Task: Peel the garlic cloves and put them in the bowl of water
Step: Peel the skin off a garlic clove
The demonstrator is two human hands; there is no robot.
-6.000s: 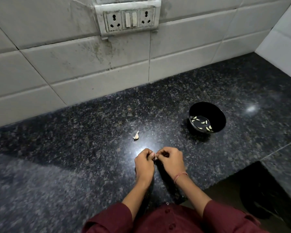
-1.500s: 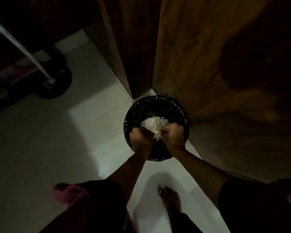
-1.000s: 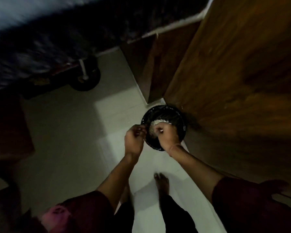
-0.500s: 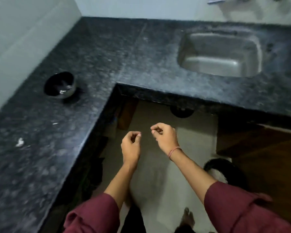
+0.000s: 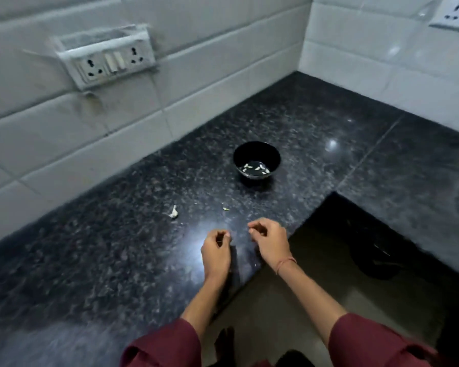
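Observation:
A small black bowl (image 5: 258, 151) stands on the dark granite counter (image 5: 117, 260) and holds water with several peeled garlic cloves (image 5: 256, 167). One unpeeled garlic clove (image 5: 173, 211) lies on the counter to the left of the bowl and nearer to me. My left hand (image 5: 216, 251) and my right hand (image 5: 270, 241) hover side by side over the counter's front edge. Their fingers are loosely curled and I see nothing in either. Both hands are nearer to me than the clove and the bowl.
A tiny greenish scrap (image 5: 225, 208) lies between the clove and the bowl. A socket plate (image 5: 109, 64) is on the tiled wall behind, and another socket (image 5: 453, 15) at top right. The counter turns a corner at the right. A dark bin (image 5: 376, 260) stands on the floor below.
Earlier both hands were over the black bin of peels on the floor. They have come up apart and empty, and the view has swung back to the counter with the bowl.

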